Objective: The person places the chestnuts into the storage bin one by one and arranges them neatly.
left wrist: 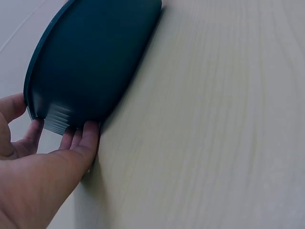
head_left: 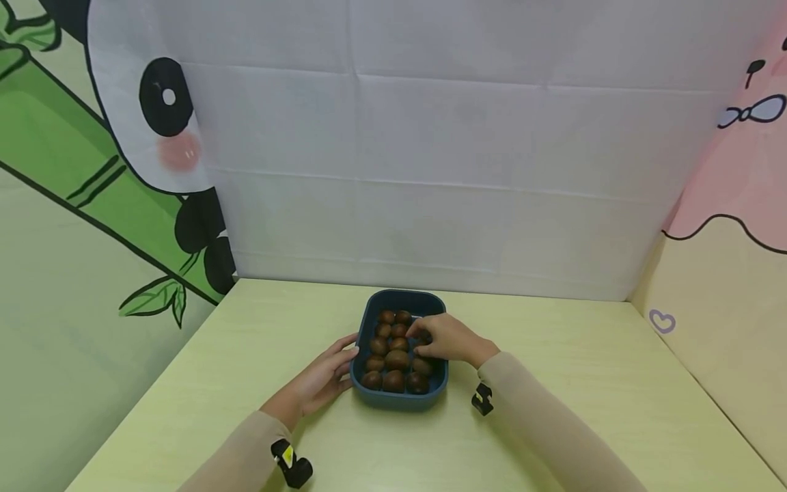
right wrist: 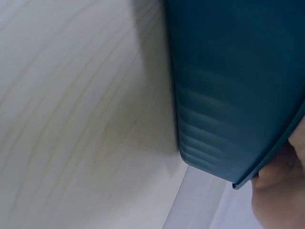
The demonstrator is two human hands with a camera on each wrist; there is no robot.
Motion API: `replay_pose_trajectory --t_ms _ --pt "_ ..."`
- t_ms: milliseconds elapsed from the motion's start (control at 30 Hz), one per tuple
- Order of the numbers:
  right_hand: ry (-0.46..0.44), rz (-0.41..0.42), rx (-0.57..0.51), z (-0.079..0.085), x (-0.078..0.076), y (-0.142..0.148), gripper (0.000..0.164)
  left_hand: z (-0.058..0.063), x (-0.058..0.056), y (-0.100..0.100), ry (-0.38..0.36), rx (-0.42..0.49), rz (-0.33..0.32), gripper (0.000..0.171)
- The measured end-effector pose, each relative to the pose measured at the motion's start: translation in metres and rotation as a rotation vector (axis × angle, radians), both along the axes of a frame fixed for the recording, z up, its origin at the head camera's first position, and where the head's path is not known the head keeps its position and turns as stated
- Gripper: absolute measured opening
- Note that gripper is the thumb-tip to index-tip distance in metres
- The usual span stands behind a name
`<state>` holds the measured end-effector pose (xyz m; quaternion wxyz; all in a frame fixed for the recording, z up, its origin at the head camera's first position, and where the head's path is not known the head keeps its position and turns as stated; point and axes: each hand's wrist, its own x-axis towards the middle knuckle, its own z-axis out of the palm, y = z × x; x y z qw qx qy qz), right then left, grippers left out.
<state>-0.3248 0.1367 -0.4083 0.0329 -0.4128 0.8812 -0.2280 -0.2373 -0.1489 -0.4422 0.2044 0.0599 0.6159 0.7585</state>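
Observation:
A dark blue rectangular plastic bin (head_left: 402,402) stands on the table, with brown chestnuts (head_left: 396,360) laid in rows inside. My left hand (head_left: 322,379) rests against the bin's left side. In the left wrist view, its fingers (left wrist: 89,133) spread along the ribbed outer wall, near the rim and the base. Over the right side of the bin, my right hand (head_left: 451,339) reaches in and pinches a chestnut (head_left: 424,336), mostly covered by the fingers. The right wrist view shows the bin's outer wall (right wrist: 214,109), with part of the hand over the rim.
The bin sits on a pale wood-grain table (head_left: 553,383). A white creased cloth (head_left: 430,137) hangs behind the table's back edge. Painted walls stand on both sides, with a panda and bamboo (head_left: 92,150) on the left and a pink figure (head_left: 732,171) on the right.

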Motion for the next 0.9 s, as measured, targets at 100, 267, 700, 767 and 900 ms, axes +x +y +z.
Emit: replay_pose_trajectory --t_ms 100,267,700,767,900 --pt "-0.001 0.000 0.002 0.000 0.000 0.000 0.027 0.000 0.000 0.000 0.000 -0.001 -0.002 0.061" --pt "0.012 0.008 -0.012 -0.001 0.000 0.001 0.025 0.000 0.000 0.000 -0.002 -0.004 -0.002 0.062" --pt "0.081 -0.024 -0.039 0.009 0.011 0.026 0.030 0.007 0.001 0.001 -0.010 -0.034 0.017 0.061" --pt "0.096 -0.052 -0.035 0.009 0.014 0.035 0.031 0.008 0.000 0.001 -0.004 -0.059 0.026 0.060" --pt "0.137 -0.095 -0.045 0.012 0.019 0.052 0.033 0.013 -0.003 0.001 0.024 -0.146 0.061 0.059"
